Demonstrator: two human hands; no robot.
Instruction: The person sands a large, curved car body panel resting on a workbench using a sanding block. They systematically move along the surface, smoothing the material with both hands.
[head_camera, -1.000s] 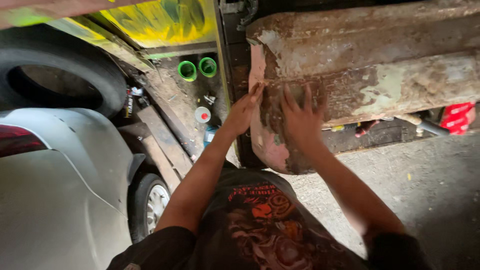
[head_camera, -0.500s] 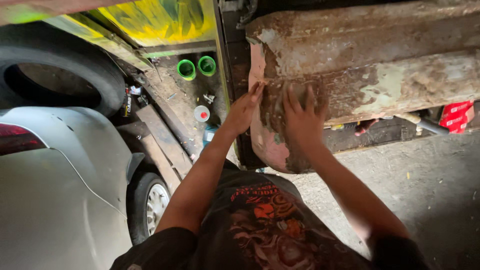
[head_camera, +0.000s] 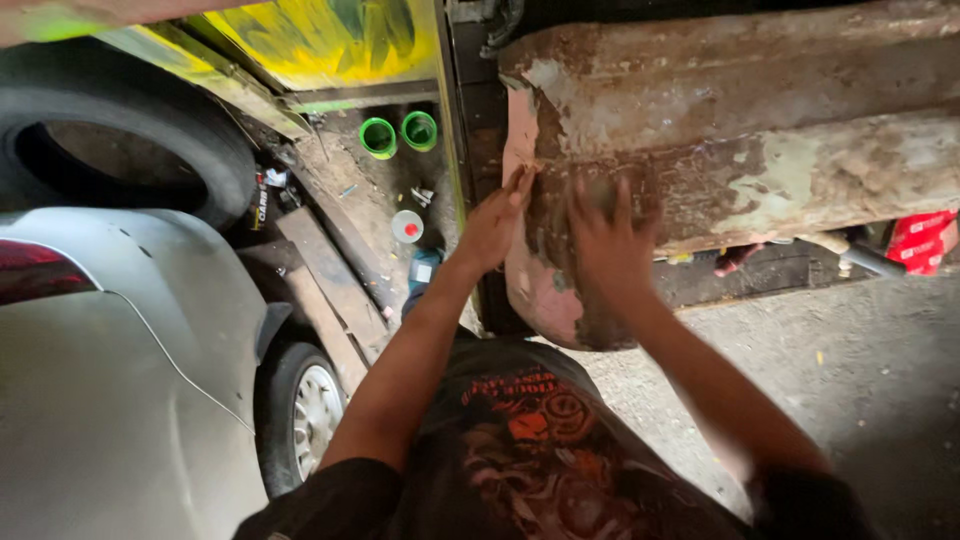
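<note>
A worn, rusty vehicle body panel (head_camera: 760, 130) with patches of pinkish filler and flaking paint fills the upper right. Its rounded lower corner (head_camera: 545, 295) hangs in front of me. My left hand (head_camera: 495, 225) rests flat against the panel's left edge, fingers together and pointing up. My right hand (head_camera: 610, 245) presses on the panel face just to the right, fingers spread. Neither hand holds anything that I can see. My dark printed shirt (head_camera: 530, 450) fills the bottom middle.
A silver car (head_camera: 110, 380) with its wheel (head_camera: 305, 415) stands at the left. A loose black tyre (head_camera: 120, 150) lies behind it. Wooden planks (head_camera: 335, 275), two green cups (head_camera: 398, 133) and a small can (head_camera: 407, 226) litter the ground. A red object (head_camera: 920, 240) sits at the right.
Both hands stay on the panel; the right hand has shifted slightly on the surface. Nothing else has moved.
</note>
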